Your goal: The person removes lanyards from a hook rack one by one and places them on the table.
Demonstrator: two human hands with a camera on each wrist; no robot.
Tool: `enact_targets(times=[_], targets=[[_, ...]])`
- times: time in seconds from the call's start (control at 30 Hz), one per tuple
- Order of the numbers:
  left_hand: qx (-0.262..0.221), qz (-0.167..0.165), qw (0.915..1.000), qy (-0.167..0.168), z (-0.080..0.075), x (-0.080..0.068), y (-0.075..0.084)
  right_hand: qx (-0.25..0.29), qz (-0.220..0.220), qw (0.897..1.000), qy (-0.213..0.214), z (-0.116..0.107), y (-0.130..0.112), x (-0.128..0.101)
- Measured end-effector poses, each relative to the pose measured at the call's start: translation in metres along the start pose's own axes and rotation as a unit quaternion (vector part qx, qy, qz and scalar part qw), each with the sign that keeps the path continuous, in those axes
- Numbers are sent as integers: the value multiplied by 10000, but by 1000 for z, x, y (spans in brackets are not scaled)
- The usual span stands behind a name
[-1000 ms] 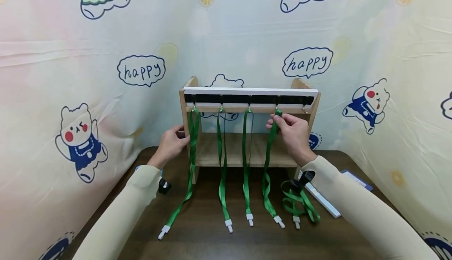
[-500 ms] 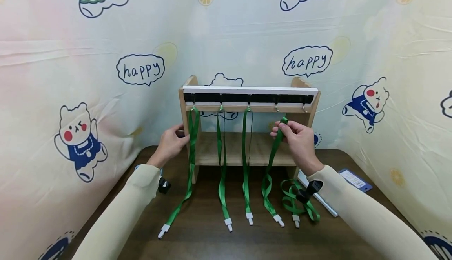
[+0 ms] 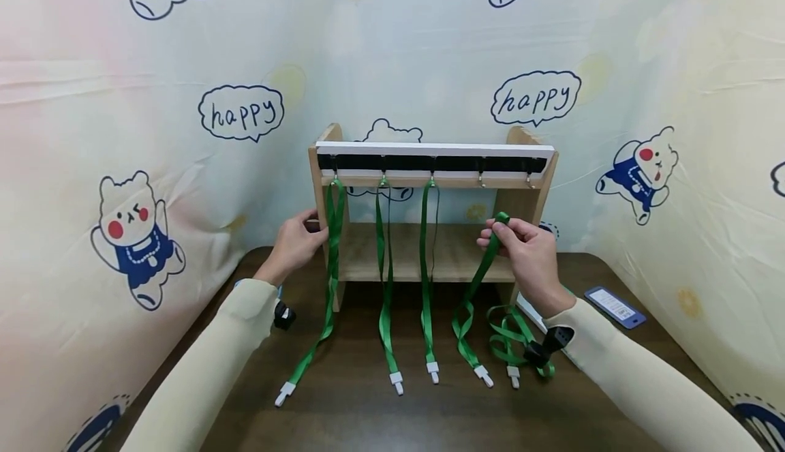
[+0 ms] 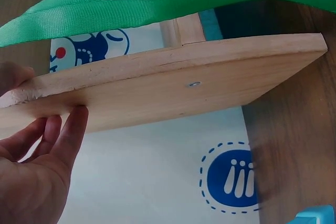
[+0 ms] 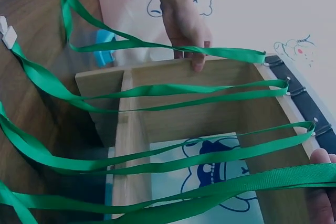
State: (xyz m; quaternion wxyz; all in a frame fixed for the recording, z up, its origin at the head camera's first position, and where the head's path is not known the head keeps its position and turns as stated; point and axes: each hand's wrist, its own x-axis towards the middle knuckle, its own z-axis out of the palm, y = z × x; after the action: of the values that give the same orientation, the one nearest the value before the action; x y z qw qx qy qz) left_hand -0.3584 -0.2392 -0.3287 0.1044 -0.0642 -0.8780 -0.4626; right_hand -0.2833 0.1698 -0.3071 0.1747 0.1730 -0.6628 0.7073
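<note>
A wooden rack (image 3: 429, 264) carries a black hook strip (image 3: 429, 163) along its top. Three green lanyards (image 3: 385, 268) hang from the left hooks, their white clips on the table. My right hand (image 3: 521, 244) pinches the top loop of a fourth green lanyard (image 3: 475, 281) below and right of its bare hook (image 3: 481, 179); the right wrist view shows that strap (image 5: 236, 184) running to my fingers (image 5: 320, 158). Another green lanyard (image 3: 512, 343) lies bunched on the table. My left hand (image 3: 297, 240) grips the rack's left side panel (image 4: 173, 87), fingers (image 4: 68, 129) under its edge.
The dark wooden table (image 3: 368, 418) is walled on three sides by a cartoon-print cloth (image 3: 153, 131). A blue card (image 3: 613, 305) lies at the right, and a white strip (image 3: 529, 310) lies by the rack's right foot.
My right hand has lifted the fourth lanyard's loop off its hook and moved it down and to the right. The left hand has stayed on the rack's side.
</note>
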Motion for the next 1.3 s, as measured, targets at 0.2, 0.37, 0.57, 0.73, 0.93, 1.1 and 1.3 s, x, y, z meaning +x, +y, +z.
enact_targets(times=[0.2, 0.37, 0.57, 0.73, 0.93, 1.1, 1.3], targets=[[58, 52, 10000, 11, -1, 2, 4, -53, 126, 9999, 21, -3, -1, -8], [76, 55, 9999, -39, 0, 2, 3, -90, 206, 9997, -50, -3, -1, -15], [2, 44, 10000, -29, 0, 0, 1, -305, 271, 9991, -134, -4, -1, -24], [73, 82, 9999, -23, 2, -1, -1, -587, 458, 9972, -102, -9, 2, -34], [15, -41, 10000, -40, 2, -2, -2, -601, 645, 9961, -101, -11, 5, -39], [5, -33, 10000, -21, 1, -1, 0, -496, 777, 9956, -163, -11, 8, -44], [-27, -16, 10000, -28, 1, 0, 2, -353, 851, 9954, -259, -11, 15, -51]])
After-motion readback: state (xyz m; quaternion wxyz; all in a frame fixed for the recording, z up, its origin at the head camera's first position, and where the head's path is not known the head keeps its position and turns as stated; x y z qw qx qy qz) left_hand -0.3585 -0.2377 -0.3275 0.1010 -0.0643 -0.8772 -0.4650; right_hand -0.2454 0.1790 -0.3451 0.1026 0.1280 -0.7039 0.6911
